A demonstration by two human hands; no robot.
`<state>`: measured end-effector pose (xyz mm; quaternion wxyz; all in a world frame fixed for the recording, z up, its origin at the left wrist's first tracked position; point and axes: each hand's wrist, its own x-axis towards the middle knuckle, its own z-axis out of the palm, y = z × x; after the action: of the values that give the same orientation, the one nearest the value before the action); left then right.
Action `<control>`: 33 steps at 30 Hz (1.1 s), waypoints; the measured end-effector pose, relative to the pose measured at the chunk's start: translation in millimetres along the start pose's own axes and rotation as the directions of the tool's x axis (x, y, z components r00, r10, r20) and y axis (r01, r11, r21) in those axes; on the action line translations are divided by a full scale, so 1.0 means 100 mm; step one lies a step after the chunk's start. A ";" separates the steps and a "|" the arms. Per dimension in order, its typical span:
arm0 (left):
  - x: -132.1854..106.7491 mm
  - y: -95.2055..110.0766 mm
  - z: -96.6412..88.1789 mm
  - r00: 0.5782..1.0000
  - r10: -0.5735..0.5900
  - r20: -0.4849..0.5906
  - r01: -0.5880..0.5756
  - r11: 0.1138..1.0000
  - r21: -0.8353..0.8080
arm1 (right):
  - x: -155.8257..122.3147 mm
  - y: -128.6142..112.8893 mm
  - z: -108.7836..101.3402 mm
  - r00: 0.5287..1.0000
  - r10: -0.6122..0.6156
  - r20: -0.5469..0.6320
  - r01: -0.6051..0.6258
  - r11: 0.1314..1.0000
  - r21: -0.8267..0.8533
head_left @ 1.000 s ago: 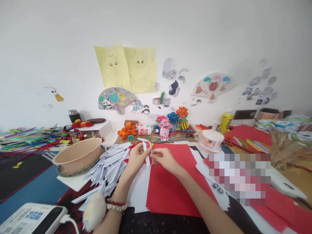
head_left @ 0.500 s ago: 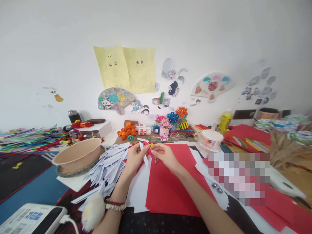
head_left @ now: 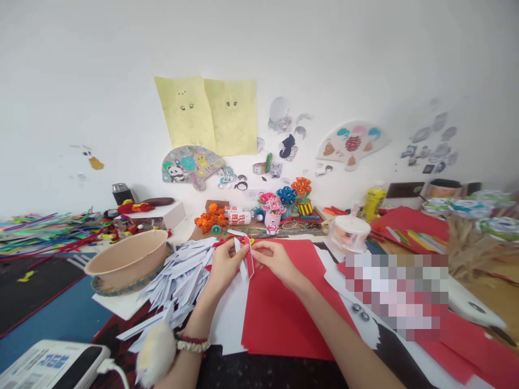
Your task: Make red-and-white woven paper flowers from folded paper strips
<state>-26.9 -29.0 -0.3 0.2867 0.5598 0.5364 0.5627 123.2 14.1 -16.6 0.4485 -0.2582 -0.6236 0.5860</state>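
Note:
My left hand is closed on narrow folded paper strips, white with some red showing, which stand between its fingers. Fingers and thumb of my right hand pinch at the right side of the same strips, close to the left fingertips. Both hands hover above a stack of red paper and white paper. A heap of folded white paper strips lies just left of my left hand. How the strips join between the fingers is too small to make out.
A beige basin stands at left, near a white power bank with a cable. Pipe-cleaner flowers line the back by the wall. A round lidded tub sits at right, with two small metal balls nearer me.
The paper between my hands has turned, so a longer red and white strip now shows at my right fingertips. My hands have stayed in nearly the same place.

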 end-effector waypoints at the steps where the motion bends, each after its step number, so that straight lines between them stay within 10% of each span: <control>1: 0.00 0.00 0.00 1.000 0.002 -0.001 -0.002 1.000 0.008 | 0.00 0.00 0.00 1.000 0.003 0.005 -0.003 1.000 0.001; 33: -0.01 0.03 0.02 0.997 0.050 0.064 -0.056 0.993 0.104 | 0.01 -0.01 -0.02 0.999 0.029 0.014 -0.030 0.994 0.106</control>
<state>-23.6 -30.5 1.5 0.2577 0.6052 0.5415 0.5235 125.0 15.5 -15.7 0.4490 -0.2396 -0.5905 0.6263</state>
